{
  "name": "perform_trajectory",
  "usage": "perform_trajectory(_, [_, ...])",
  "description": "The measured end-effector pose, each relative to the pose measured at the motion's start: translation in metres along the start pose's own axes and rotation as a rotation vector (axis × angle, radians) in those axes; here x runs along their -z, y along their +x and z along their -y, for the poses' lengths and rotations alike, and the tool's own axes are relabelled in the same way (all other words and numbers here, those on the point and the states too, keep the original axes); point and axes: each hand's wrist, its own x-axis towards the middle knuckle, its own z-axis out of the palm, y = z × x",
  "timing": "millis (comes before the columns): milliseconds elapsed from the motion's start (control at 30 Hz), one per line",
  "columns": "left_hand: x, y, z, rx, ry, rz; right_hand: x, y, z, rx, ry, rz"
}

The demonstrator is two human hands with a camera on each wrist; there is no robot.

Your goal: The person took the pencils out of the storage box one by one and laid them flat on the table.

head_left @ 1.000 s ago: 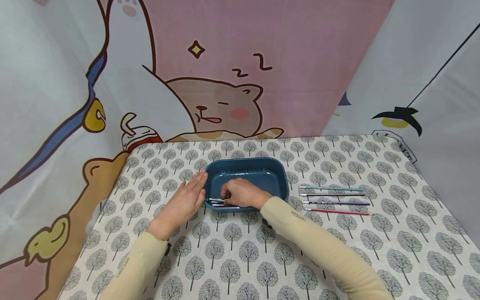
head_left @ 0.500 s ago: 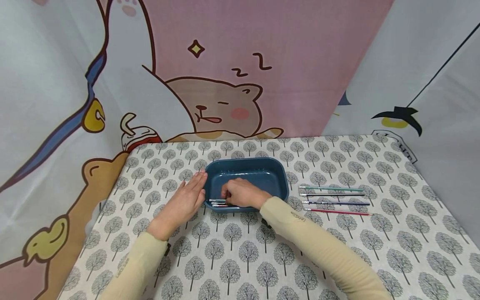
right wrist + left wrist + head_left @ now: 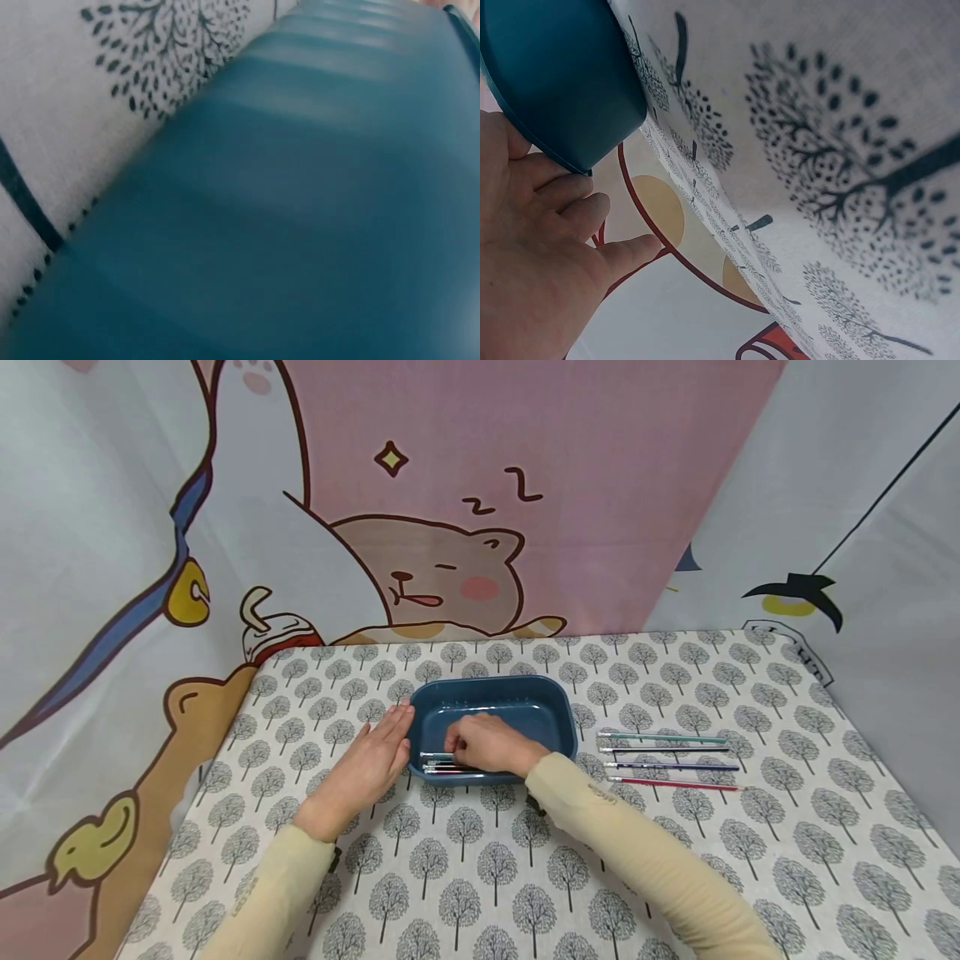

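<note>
Pencils (image 3: 444,768) poke out beneath our right hand (image 3: 489,743), inside the tray (image 3: 517,720); pinching one? We can't tell! Light, stiff, probably slick: mid-shaft suits. Our left hand (image 3: 369,760), straight-fingered, touches the tray.

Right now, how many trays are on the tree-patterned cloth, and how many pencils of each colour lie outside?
Tray: 1
Green pencil: 1
Black pencil: 1
Dark blue pencil: 1
Red pencil: 1
Total: 5 (pencils inside the tray, partly hidden by the right hand, not counted)
</note>
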Motion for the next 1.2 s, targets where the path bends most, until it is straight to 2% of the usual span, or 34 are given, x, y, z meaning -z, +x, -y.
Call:
perform_trajectory(267, [-0.001,0.000,0.000,0.000,0.003,0.000,0.010,-0.009,0.001,0.015,0.029,-0.038])
perform_trajectory(500, [0.000,0.000,0.000,0.011,0.007,0.004,0.019,-0.022,0.003,-0.010,0.056,-0.061])
perform_trajectory(833, [-0.001,0.000,0.000,0.008,0.003,-0.001,0.031,-0.033,0.004,0.031,0.059,-0.139])
perform_trajectory(1200, [-0.002,0.000,0.000,0.009,0.003,-0.002,0.043,-0.047,0.009,0.031,0.090,-0.186])
